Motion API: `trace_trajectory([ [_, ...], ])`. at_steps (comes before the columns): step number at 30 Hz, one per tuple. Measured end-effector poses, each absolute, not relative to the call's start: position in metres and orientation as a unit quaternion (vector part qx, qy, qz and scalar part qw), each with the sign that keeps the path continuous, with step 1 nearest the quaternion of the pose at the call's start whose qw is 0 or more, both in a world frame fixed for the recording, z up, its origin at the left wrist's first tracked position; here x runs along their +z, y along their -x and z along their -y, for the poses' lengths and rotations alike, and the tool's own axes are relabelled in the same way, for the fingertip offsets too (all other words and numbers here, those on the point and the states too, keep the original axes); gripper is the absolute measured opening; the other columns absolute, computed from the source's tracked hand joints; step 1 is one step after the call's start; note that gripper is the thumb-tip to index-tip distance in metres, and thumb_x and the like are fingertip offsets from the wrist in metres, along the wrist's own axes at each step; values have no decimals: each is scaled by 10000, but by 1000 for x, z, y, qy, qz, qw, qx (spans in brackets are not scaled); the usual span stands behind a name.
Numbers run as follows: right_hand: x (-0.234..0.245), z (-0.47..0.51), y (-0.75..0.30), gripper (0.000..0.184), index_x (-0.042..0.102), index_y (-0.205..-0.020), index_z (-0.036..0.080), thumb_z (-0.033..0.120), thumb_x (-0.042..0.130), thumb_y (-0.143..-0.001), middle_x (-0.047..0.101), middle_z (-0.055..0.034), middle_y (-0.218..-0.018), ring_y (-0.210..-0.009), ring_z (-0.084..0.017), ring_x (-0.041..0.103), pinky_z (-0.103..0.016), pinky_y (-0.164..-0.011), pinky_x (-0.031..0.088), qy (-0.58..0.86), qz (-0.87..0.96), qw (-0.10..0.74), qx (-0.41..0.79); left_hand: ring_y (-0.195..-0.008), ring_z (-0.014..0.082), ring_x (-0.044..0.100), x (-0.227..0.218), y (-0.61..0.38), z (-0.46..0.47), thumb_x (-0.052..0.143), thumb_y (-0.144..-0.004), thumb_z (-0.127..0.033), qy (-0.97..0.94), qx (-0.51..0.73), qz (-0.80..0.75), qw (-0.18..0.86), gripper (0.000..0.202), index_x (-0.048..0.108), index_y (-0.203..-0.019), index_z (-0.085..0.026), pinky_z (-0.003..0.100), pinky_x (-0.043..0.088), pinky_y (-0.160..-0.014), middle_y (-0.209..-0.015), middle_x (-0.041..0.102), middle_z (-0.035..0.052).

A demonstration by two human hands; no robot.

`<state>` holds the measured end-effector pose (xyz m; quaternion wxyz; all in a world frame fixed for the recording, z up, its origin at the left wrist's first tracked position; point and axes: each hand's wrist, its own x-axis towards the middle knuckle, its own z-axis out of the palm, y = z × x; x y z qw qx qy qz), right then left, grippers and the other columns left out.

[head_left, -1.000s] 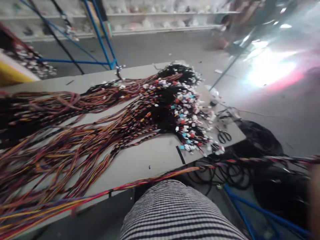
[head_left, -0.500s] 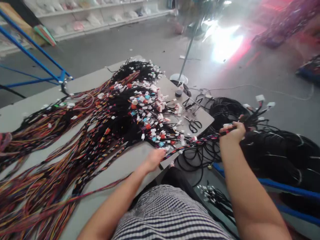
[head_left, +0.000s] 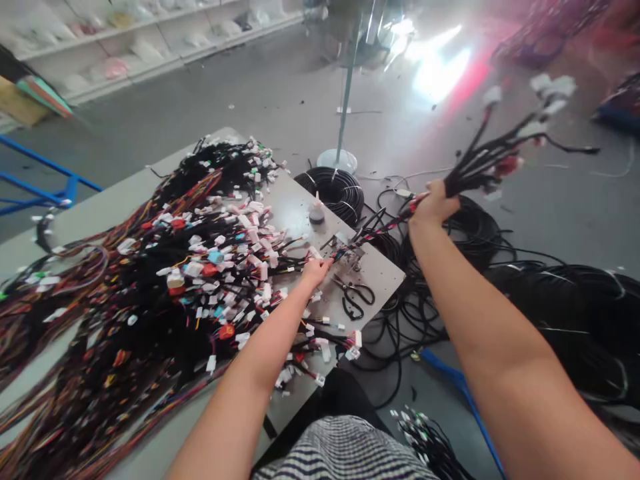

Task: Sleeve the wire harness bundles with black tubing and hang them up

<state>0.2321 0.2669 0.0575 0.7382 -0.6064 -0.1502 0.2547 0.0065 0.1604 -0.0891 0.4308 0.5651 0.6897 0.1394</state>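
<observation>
My right hand (head_left: 434,202) is closed around a wire harness (head_left: 493,153), held up past the table's right edge; its black leads fan out to white and red connectors at the upper right. The same harness runs back down to my left hand (head_left: 317,270), which pinches it over the grey table (head_left: 300,207) near the black scissors (head_left: 354,295). A large pile of multicoloured wire harnesses (head_left: 165,287) with white, red and blue connectors covers the table to the left of my left hand.
Coils of black cable (head_left: 334,189) lie on the floor beyond and right of the table. A fan stand (head_left: 340,157) rises behind them. A small white bottle (head_left: 317,211) sits on the table. Blue frame bars (head_left: 40,190) stand at the left, shelves at the back.
My right hand has risen and swung the harness end upward to the right. My left hand slid forward along the harness to near the scissors. The view has panned right.
</observation>
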Motion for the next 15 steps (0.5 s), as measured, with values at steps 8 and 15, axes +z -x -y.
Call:
trace_trajectory([
  [8, -3, -370, -243, 295, 561, -796, 83, 304, 418, -930, 554, -38, -675, -629, -125, 572, -259, -577, 467, 686, 420, 546, 234, -664, 114, 643, -88, -13, -178, 580, -894, -296, -335, 194, -596, 703, 198, 603, -1003, -132, 189, 414, -464, -1095, 664, 106],
  [15, -28, -199, -179, 297, 611, -716, 128, 286, 477, -929, 638, -56, -766, -744, -132, 582, -241, -724, 429, 661, 685, 213, 219, -514, 66, 533, -87, -12, -182, 593, -874, -236, -321, 213, -597, 704, 153, 640, -899, -92, 171, 359, -402, -936, 707, 97],
])
